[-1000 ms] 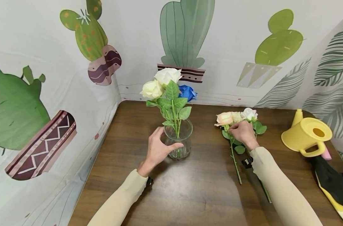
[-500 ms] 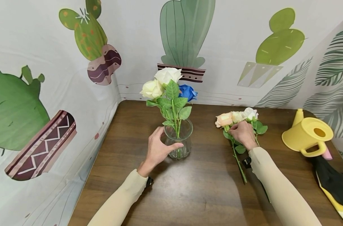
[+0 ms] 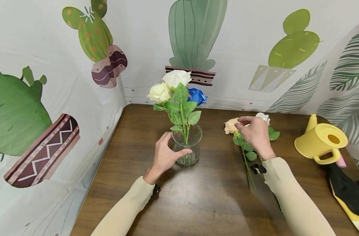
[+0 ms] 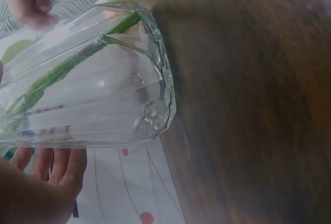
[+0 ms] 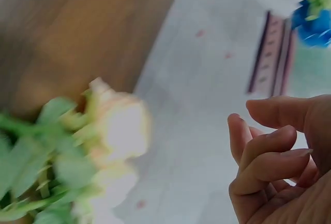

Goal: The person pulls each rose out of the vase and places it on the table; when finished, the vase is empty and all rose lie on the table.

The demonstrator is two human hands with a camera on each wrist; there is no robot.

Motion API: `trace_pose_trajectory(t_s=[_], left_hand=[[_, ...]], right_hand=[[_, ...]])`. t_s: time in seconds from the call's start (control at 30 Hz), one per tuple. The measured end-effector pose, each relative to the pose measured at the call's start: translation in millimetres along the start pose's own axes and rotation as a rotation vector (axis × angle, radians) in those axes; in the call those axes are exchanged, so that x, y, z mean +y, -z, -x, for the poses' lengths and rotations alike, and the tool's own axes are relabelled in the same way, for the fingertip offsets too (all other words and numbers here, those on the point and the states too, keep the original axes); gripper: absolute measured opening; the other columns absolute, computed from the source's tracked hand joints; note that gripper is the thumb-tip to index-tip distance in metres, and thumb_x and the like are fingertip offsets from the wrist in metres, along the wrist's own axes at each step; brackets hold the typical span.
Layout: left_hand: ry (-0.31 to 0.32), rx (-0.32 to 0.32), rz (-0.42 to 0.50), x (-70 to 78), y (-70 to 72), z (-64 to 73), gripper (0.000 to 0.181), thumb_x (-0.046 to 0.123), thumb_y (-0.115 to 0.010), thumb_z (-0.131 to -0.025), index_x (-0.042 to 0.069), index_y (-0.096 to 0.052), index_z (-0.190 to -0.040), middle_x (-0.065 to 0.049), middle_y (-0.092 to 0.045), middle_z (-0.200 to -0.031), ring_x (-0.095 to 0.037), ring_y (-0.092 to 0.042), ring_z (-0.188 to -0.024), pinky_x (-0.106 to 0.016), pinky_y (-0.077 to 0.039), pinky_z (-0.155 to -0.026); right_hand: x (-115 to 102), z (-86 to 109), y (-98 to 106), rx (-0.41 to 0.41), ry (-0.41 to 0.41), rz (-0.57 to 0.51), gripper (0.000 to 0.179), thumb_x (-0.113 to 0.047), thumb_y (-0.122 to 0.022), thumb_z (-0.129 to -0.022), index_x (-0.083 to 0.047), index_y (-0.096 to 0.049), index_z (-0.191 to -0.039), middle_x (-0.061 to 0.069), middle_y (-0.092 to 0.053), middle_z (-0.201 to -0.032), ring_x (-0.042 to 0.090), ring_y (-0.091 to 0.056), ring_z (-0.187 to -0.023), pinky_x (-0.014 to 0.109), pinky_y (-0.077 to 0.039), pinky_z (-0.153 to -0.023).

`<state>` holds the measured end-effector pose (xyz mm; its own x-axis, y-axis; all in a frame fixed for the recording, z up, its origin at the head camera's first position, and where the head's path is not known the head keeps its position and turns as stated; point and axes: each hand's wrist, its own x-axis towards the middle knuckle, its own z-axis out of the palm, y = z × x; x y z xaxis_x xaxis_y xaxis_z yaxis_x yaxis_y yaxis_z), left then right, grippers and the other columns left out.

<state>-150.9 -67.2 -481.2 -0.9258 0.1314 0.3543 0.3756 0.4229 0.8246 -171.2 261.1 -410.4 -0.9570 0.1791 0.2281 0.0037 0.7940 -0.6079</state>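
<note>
My left hand holds a clear glass vase around its side, thumb in front. In the left wrist view, fingers lie against the upright vase, with green stems inside it. From the vase rise a white rose, a cream rose and a blue rose. Over the flowers lying on the right hovers my right hand, loosely curled, nothing between thumb and fingers. Beneath and beside it are a peach rose and a white rose; a third bloom is mostly hidden.
A yellow watering can stands at the right, a pink item partly behind it. Nearer lies a black and yellow item, cut off by the view's edge. A printed cloth hangs behind the brown table.
My right hand has lifted off the lying roses, its fingers loosening. Before that, the peach rose's stem end swung slightly right. The left hand and vase stay put.
</note>
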Motion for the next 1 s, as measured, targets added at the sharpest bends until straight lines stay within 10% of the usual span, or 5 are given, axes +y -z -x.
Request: trace_pose_trajectory(t_s=[0.23, 0.73, 1.0], left_hand=[[-0.003, -0.004, 0.000, 1.5, -0.1, -0.1, 0.071, 0.035, -0.104, -0.071, 0.010, -0.073, -0.131, -0.013, -0.075, -0.121, -0.029, -0.072, -0.114, -0.057, -0.060, -0.099], [-0.027, 0.001, -0.024, 1.7, 1.2, -0.3, 0.069, 0.037, -0.103, -0.073, 0.014, -0.073, -0.131, -0.009, -0.075, -0.118, -0.022, -0.071, -0.106, -0.044, -0.059, -0.087], [-0.014, -0.011, -0.017, 2.5, 1.7, 0.1, 0.070, 0.036, -0.103, -0.073, 0.012, -0.072, -0.132, -0.013, -0.075, -0.120, -0.024, -0.071, -0.108, -0.044, -0.059, -0.088]], right_hand=[[-53, 16.3, 5, 0.043, 0.085, -0.128, 0.016, -0.012, -0.077, -0.096, -0.005, -0.085, -0.107, 0.016, -0.083, -0.090, -0.005, -0.053, -0.052, 0.019, -0.038, -0.050], [-134, 23.6, -37, 0.050, 0.396, -0.222, 0.014, -0.008, -0.083, -0.094, -0.002, -0.085, -0.106, 0.013, -0.084, -0.090, 0.021, -0.071, -0.061, 0.025, -0.052, -0.062], [-148, 15.8, -55, 0.073, 0.381, -0.126, 0.018, -0.021, -0.084, -0.095, -0.005, -0.086, -0.103, 0.009, -0.082, -0.088, 0.025, -0.071, -0.065, 0.037, -0.049, -0.055]])
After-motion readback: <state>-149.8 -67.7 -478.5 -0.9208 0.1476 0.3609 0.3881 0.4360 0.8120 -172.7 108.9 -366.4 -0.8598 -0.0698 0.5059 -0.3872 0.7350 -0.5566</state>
